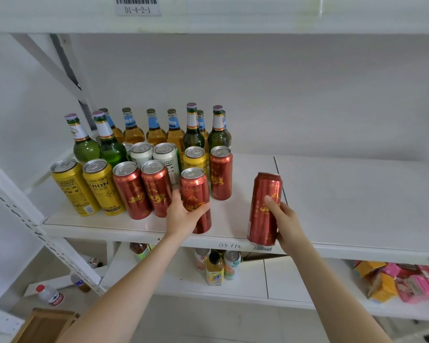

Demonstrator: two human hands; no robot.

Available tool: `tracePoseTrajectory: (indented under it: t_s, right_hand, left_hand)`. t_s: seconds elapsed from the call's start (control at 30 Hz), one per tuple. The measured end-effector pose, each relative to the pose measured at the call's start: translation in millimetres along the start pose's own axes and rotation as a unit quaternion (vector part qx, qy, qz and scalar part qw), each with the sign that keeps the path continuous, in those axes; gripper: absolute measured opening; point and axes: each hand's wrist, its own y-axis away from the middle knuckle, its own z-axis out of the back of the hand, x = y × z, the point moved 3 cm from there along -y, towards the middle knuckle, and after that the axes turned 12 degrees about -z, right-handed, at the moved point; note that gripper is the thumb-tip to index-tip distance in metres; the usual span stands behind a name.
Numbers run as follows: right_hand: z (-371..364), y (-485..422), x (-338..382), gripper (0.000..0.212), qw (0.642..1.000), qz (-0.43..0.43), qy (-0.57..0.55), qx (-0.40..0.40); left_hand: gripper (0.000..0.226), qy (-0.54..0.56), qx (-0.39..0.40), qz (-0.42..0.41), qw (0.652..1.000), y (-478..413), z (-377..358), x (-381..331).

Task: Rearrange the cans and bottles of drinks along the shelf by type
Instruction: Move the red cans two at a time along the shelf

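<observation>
Left grip (pixel 183 216), right grip (pixel 286 224) hold cans (pixel 196 191); bottles (pixel 156 131) behind.

On the shelf (pixel 332 194): five red cans (pixel 131 191), three yellow cans (pixel 72 186) and two white cans (pixel 166 159), with one more can top (pixel 128 146) half hidden to their left. At the far side stand four green bottles (pixel 109 144) and six amber bottles (pixel 154 131) with blue neck labels. The lower shelf (pixel 282 280) holds two small bottles (pixel 214 269) and two patterned cans (pixel 232 263).
</observation>
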Motion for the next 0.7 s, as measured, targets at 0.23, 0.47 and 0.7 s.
tracePoseTrajectory:
  t_s: [0.23, 0.47, 0.7]
  right_hand:
    - [24, 22, -5, 0.055, 0.997, -0.032, -0.055, -0.033]
    - [62, 42, 2, 0.046, 0.997, -0.027, -0.057, -0.048]
    - [129, 71, 7, 0.048, 0.998, -0.024, -0.043, -0.042]
  left_hand:
    - [0.070, 0.049, 0.048, 0.000, 0.998, 16, -9, -22]
    - [0.076, 0.131, 0.081, 0.063, 0.986, 37, -38, -50]
    - [0.062, 0.175, 0.094, 0.075, 0.977, 83, -92, -105]
